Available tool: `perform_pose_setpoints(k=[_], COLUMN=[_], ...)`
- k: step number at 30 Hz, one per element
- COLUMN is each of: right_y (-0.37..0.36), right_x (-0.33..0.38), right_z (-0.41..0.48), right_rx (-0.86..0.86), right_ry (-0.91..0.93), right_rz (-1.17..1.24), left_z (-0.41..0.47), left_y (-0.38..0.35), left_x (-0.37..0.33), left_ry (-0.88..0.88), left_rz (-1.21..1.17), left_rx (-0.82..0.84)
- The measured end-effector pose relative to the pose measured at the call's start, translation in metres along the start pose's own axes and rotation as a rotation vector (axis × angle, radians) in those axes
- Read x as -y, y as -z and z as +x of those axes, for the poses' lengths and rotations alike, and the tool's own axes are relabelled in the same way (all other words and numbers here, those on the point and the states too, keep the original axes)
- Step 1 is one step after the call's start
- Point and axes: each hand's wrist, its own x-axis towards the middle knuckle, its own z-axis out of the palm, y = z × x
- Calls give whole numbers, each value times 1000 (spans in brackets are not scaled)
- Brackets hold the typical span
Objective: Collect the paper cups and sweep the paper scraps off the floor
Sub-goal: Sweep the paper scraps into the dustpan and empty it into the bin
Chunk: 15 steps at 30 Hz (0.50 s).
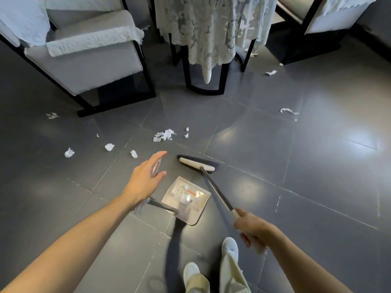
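White paper scraps lie scattered on the dark tiled floor: a cluster (164, 135) ahead of me, single bits at the left (69, 152) and more at the right (289, 111). My right hand (251, 231) grips the pale end of a long broom handle. The broom head (197, 162) rests on the floor just short of the cluster. A grey dustpan (186, 199) stands on the floor below it with a few scraps inside. My left hand (146, 176) hovers with straight fingers over the top of the dustpan's upright handle (156, 168). No paper cup is in view.
A grey armchair (84, 66) with a black frame stands at the back left. A table under a lace cloth (211, 28) is at the back centre, and another chair (317, 28) at the back right. My white shoes (229, 246) are close behind the dustpan.
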Motion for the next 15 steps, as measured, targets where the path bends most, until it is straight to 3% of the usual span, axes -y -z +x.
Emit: perform_pose_setpoints(k=[5,10,15], right_y=[1,50,75], right_x=[20,47,56], right_z=[-7,-33,-52], right_rx=[91,288,141], right_ry=[-64,-216,-94], right_rz=[127,473,425], left_z=[3,9,26], left_y=[1,2,0], left_x=[-5,-8,-31], left_ry=[-10,-29,-47], left_rz=[-46,-25,-21], left_rx=[-47,-74,-92])
